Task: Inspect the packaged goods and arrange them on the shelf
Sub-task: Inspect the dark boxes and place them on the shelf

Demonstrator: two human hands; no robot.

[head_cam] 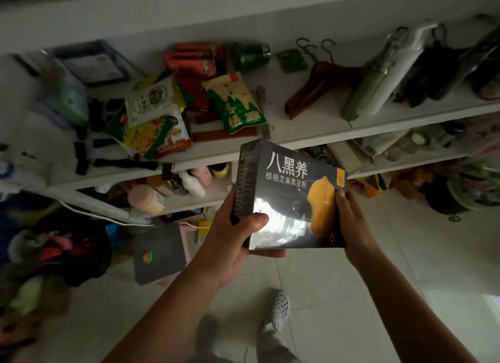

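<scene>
A dark, glossy box (pixel 286 189) with white Chinese lettering and a yellow shape on its front is held up in front of the white shelf (pixel 311 135), its front face turned toward me. My left hand (pixel 235 235) grips its lower left corner, thumb on the front. Its right edge rests in my right hand (pixel 351 216). On the shelf's top board lie several snack bags: a green and yellow one (pixel 235 103), a pale one (pixel 151 100) and a yellow and orange one (pixel 157 135), beside red packets (pixel 197 62).
Wooden hangers (pixel 319 84), a green can (pixel 251 55), black clips (pixel 89 146) and wrapped bottles (pixel 378 73) share the top board. Lower boards hold bottles and jars. On the tiled floor lie a grey box (pixel 159 254), a pile of clothes at the left, and my foot in a white clog (pixel 280 308).
</scene>
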